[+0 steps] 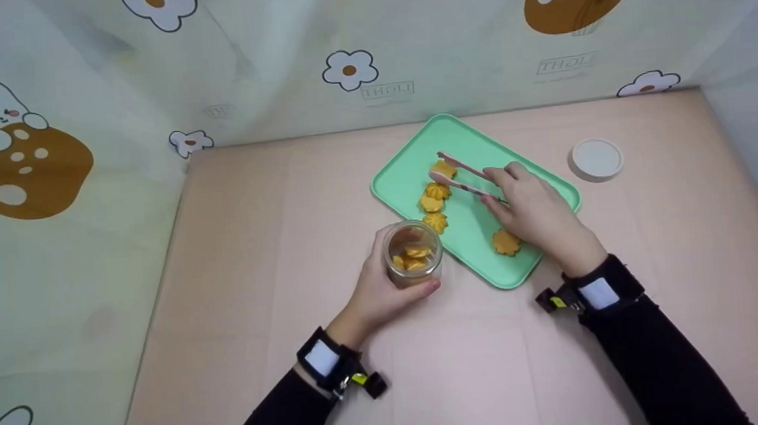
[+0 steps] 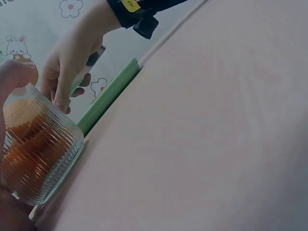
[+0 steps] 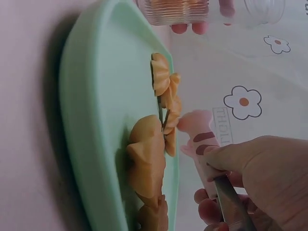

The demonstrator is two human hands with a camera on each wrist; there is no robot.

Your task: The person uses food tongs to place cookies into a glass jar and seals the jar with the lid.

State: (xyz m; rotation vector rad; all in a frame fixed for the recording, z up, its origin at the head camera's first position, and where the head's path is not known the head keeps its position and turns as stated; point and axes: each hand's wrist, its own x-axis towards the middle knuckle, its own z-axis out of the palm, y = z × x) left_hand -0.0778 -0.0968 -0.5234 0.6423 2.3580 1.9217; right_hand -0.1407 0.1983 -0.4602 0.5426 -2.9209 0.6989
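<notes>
While the left hand (image 1: 384, 285) grasps a ribbed clear glass jar (image 1: 416, 281), its thumb along the near side, the right hand (image 1: 539, 211) grasps pink tongs (image 1: 462, 164) between thumb and fingers. The jar is open at the top, with several golden, scalloped cookies (image 1: 415, 258) lying inside. It is just beside the near left edge of a green rectangular tray (image 1: 474, 146), but I cannot tell whether its base touches the worktop (image 1: 241, 249).

On the tray, four more cookies (image 1: 437, 191) make an uneven row along its left part, running from the far end toward the jar. The tongs reach over the tray with their arms apart, one tip on each side of the farthest cookie (image 1: 444, 166); whether they touch it is unclear. Another cookie (image 1: 506, 242) lies near the tray's close corner, below the right hand, and the right wrist view shows a further one (image 3: 155, 215) beside it, partly cut off by the frame.

A round white lid (image 1: 596, 160) lies on the worktop to the right of the tray. Both arms have black sleeves (image 1: 663, 359) and wrist straps with small cameras. Behind the worktop hangs a pale sheet (image 1: 261, 60) printed with flowers and a rabbit.
</notes>
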